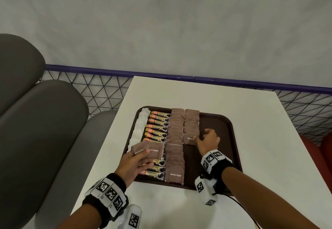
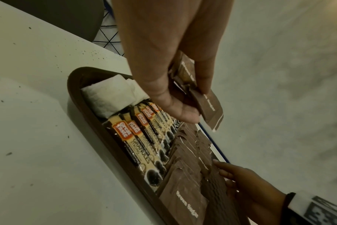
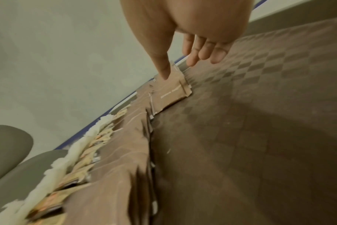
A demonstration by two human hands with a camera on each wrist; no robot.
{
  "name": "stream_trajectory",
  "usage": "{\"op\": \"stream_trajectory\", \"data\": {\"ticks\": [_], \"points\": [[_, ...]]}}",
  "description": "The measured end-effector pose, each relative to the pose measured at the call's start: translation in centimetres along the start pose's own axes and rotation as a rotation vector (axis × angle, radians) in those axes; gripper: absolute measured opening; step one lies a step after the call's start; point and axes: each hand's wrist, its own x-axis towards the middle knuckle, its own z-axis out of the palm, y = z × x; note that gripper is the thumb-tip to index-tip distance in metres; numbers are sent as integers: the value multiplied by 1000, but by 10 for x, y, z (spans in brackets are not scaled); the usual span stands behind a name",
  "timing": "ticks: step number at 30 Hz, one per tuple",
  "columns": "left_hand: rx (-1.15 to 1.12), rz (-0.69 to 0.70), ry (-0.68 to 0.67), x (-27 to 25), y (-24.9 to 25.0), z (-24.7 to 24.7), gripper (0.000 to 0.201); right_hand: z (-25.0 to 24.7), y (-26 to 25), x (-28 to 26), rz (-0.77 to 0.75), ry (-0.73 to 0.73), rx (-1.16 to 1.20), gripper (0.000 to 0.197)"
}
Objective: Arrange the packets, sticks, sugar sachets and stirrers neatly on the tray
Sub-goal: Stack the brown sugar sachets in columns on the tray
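Note:
A brown tray lies on the white table. From left to right it holds a column of white packets, a column of coffee sticks and two columns of brown sugar sachets. My left hand hovers over the near coffee sticks and pinches a few brown sugar sachets between thumb and fingers. My right hand rests at the near end of the shorter second column. Its thumb presses the nearest sachet, and the other fingers lie loosely extended.
The right part of the tray shows its bare checkered floor. A grey padded seat stands left of the table. A wire mesh fence with a purple rail runs behind it, and a red seat is at the right.

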Motion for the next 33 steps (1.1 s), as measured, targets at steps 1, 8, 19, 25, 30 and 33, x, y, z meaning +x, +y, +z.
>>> {"op": "stream_trajectory", "data": {"ticks": [1, 8, 19, 25, 30, 33], "points": [[8, 5, -1, -1, 0, 1, 31, -1, -3, -4, -22, -7, 3, 50], [13, 46, -20, -9, -2, 8, 37, 4, -21, -39, -347, -186, 3, 22], [-21, 122, 27, -20, -7, 14, 37, 7, -40, -89, -347, -586, 486, 10], [-15, 132, 23, -22, -9, 16, 36, 7, -39, -92, -316, -707, 592, 9], [-32, 74, -28, -20, -13, 22, 25, 8, -29, -86, -211, -616, 605, 8], [-86, 27, -20, -15, -12, 20, 26, 0, -17, -63, -73, -369, 548, 9]]}}
